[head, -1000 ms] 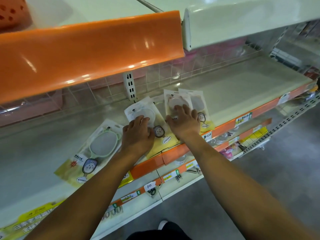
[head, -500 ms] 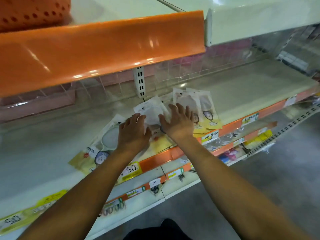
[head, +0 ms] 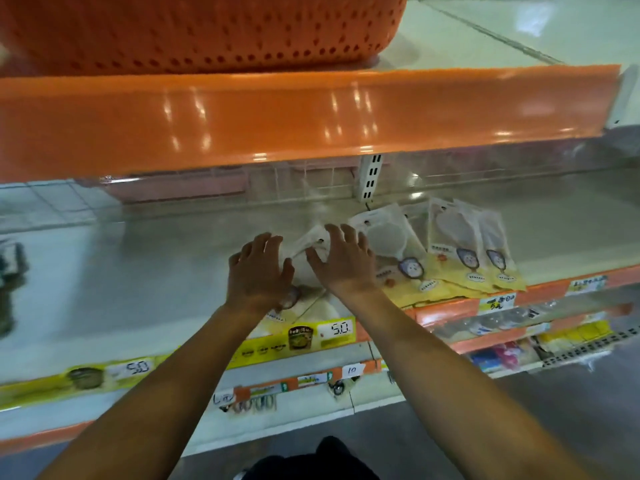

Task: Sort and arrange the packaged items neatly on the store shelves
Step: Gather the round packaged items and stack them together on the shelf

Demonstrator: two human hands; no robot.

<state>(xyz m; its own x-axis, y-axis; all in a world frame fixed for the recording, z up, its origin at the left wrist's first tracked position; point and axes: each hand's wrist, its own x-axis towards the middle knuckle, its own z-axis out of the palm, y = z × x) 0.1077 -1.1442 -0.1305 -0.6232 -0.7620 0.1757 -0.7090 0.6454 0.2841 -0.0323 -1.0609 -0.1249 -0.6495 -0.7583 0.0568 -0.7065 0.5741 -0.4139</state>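
Note:
Several flat packets with clear windows and yellow printed bottoms lie on the pale shelf (head: 138, 265). My left hand (head: 258, 271) and my right hand (head: 341, 261) rest palm down, fingers spread, on the leftmost packet (head: 311, 242), which is mostly hidden under them. To the right lies a second packet (head: 391, 244), then two overlapping packets (head: 464, 244) near the shelf's orange front edge (head: 450, 311). Neither hand grips anything; both press flat on the packet.
An orange shelf lip (head: 311, 112) overhangs just above the hands, with an orange perforated basket (head: 207, 26) on that upper shelf. Yellow price strips (head: 311, 336) line the front edge. Lower shelves (head: 519, 348) hold small goods. A dark item (head: 10, 261) sits far left.
The view has swung left and up, showing the basket. Both hands have shifted left from the middle packets onto the leftmost packet, close together.

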